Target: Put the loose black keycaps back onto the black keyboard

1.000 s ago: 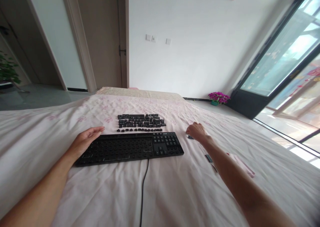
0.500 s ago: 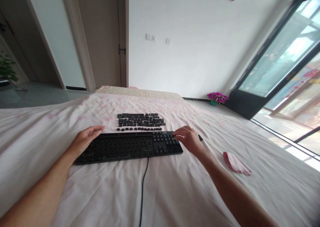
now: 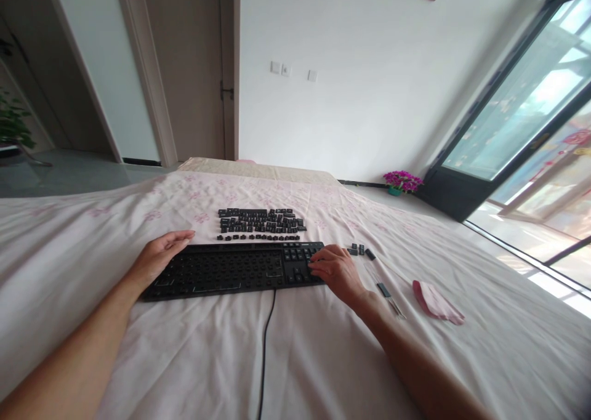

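A black keyboard [image 3: 217, 273] lies flat on the bedspread; most of its left and middle part is without keycaps, while keys remain in the number pad. My left hand [image 3: 162, 251] rests at its left end, fingers stretched out and holding nothing. Over the number pad, my right hand [image 3: 339, 272] has its fingers drawn together, tips down at the keys; whatever is between them is hidden. Beyond the keyboard, loose black keycaps [image 3: 258, 221] are laid out in rows. A few more keycaps [image 3: 361, 249] lie right of my right hand.
A keycap puller [image 3: 384, 290] with wire prongs lies beside my right forearm. Farther right is a folded pink cloth [image 3: 437, 302]. The keyboard's cable [image 3: 265, 352] runs toward me over the wrinkled bedspread [image 3: 198, 358]. Potted purple flowers [image 3: 403, 181] stand by the glass door.
My right hand has moved down from the number pad's top edge to lower over its keys. The puller and the loose keycaps at the right now show. My left hand stays put.
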The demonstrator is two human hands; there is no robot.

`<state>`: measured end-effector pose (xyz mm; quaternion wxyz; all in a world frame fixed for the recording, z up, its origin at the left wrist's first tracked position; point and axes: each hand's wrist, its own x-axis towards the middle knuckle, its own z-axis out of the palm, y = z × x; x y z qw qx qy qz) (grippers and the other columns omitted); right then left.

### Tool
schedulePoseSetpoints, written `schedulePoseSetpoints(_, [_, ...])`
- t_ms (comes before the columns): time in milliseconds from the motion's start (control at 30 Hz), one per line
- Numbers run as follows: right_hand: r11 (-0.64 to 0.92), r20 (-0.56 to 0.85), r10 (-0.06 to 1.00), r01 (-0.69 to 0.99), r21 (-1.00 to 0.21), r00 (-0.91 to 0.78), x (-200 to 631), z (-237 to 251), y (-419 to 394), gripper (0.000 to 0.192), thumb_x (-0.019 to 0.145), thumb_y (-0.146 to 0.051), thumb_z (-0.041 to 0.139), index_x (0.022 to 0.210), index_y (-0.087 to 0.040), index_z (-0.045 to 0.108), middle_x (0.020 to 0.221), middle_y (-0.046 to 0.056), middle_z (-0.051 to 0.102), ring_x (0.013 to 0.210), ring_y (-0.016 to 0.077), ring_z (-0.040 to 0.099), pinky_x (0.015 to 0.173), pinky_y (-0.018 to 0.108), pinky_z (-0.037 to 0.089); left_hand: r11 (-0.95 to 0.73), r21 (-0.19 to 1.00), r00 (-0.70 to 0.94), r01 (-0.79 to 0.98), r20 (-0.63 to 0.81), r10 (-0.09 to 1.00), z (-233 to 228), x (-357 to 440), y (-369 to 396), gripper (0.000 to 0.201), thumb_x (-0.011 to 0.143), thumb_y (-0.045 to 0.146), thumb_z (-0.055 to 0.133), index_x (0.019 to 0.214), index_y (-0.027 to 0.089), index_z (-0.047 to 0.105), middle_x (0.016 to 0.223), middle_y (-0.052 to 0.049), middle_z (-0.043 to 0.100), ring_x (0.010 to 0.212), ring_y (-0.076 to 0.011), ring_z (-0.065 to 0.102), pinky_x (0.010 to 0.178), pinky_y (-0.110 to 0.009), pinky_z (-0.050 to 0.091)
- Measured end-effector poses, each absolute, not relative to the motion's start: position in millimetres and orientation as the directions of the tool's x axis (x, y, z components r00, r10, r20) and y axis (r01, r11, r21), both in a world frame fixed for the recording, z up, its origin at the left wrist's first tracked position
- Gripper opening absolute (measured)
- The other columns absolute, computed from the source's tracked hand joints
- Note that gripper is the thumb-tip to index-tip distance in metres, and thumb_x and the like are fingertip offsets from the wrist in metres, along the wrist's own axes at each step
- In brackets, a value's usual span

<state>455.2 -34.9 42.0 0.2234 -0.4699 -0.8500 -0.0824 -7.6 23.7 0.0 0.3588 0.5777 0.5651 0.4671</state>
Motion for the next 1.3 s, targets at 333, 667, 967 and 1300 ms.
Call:
schedulePoseSetpoints(333, [0.566,0.459,0.743,0.823,-0.043,-0.487,451.2,40.3,-35.7,0.008,0.084,-0.031,0.068,0.087,-0.031,0.076,0.095,0.0,0.073,0.094,0.0209,0.057,0.079,0.036,0.039,-0.095,0.946,-0.069,0.31,0.122,0.99,0.6,-7.4,23.0,0.054,0.074,0.054,0.065,0.115,0.019,0.067,0.126,-0.008,0.066,0.12,-0.0269,0.057,0.105,-0.035,0.041])
schedulePoseSetpoints(667, [0.565,0.469,0.744,0.823,-0.061,-0.476,452.1,39.0,-36.1,0.009,0.085,-0.03,0.067,0.087,-0.03,0.076,0.094,0.001,0.072,0.094,0.02,0.057,0.079,0.035,0.039,-0.096,0.947,-0.059,0.308,0.12,0.991,-1.2,-9.1,23.4,0.051,0.076,0.054,0.064,0.115,0.02,0.068,0.126,-0.007,0.066,0.12,-0.0253,0.058,0.107,-0.035,0.039])
schedulePoseSetpoints(967, [0.563,0.462,0.753,0.822,-0.084,-0.468,453.3,36.4,-37.3,0.012,0.087,-0.031,0.064,0.089,-0.03,0.076,0.097,0.0,0.072,0.095,0.0193,0.057,0.082,0.036,0.041,-0.102,0.939,-0.082,0.327,0.136,0.987,3.1,-5.9,21.4,0.054,0.072,0.056,0.066,0.111,0.019,0.07,0.122,-0.008,0.068,0.116,-0.0265,0.06,0.102,-0.033,0.044])
schedulePoseSetpoints(1300, [0.53,0.465,0.769,0.845,-0.077,-0.439,450.7,34.1,-41.1,0.014,0.089,-0.033,0.062,0.089,-0.029,0.075,0.095,0.002,0.072,0.094,0.021,0.056,0.082,0.036,0.04,-0.098,0.934,-0.077,0.343,0.132,0.988,6.6,-4.1,19.5,0.056,0.072,0.057,0.065,0.112,0.019,0.069,0.122,-0.008,0.068,0.117,-0.0272,0.059,0.101,-0.034,0.045])
